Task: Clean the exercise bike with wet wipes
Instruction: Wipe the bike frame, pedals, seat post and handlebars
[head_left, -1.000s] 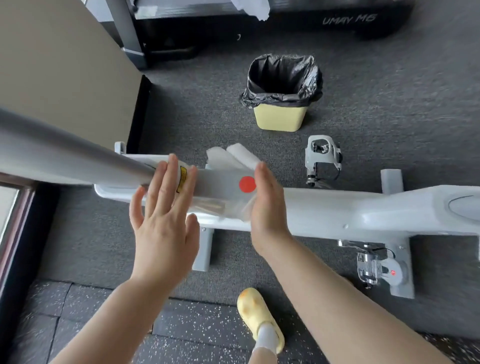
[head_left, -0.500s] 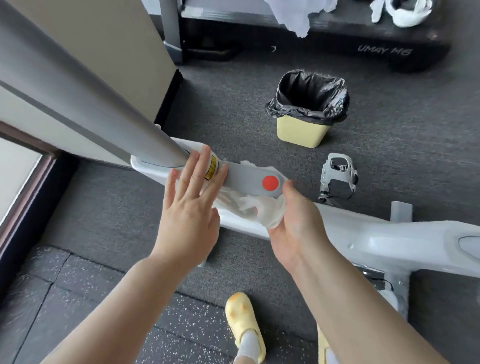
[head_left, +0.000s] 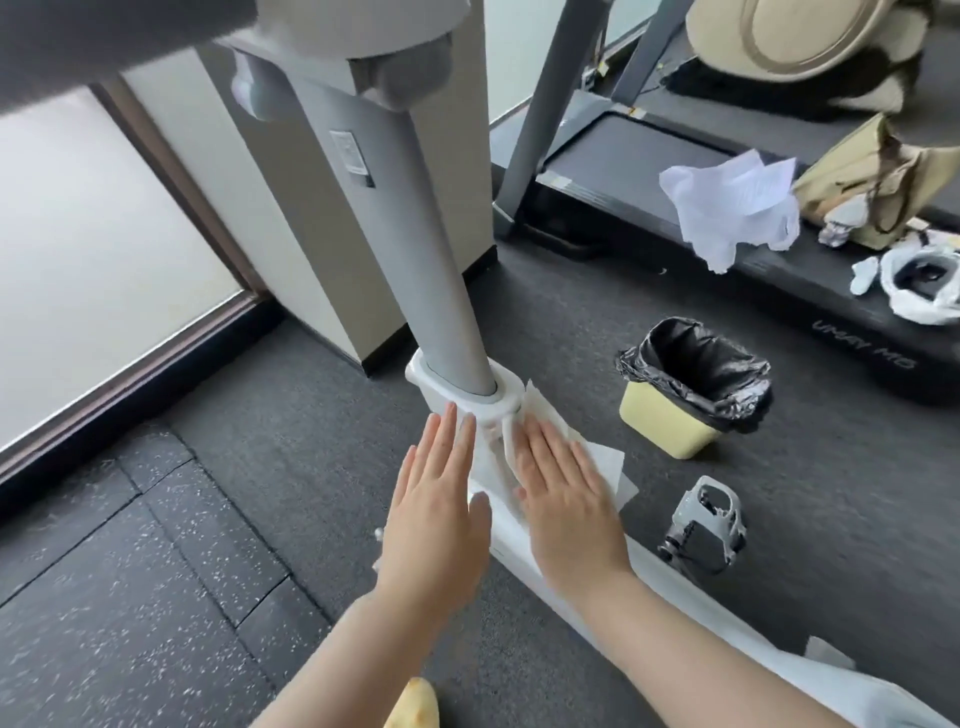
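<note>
Both hands flat on exercise bike frame (head_left: 524, 545), just below the grey post (head_left: 436, 291).
Left hand (head_left: 434, 512) fingers straight, bare; right hand (head_left: 563, 506) fingers straight, pressing wet wipe (head_left: 605, 462) onto frame; bin (head_left: 691, 387) right of post.

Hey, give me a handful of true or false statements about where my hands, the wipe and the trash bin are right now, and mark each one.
1. The right hand lies flat, fingers straight, on the wet wipe against the bike frame. True.
2. The left hand grips a spray bottle. False: its fingers are straight and it holds nothing.
3. The trash bin has a black liner. True.
4. The bin sits left of the grey post. False: it stands to the post's right, on the carpet.
5. A pedal shows just right of the right hand. True.
</note>
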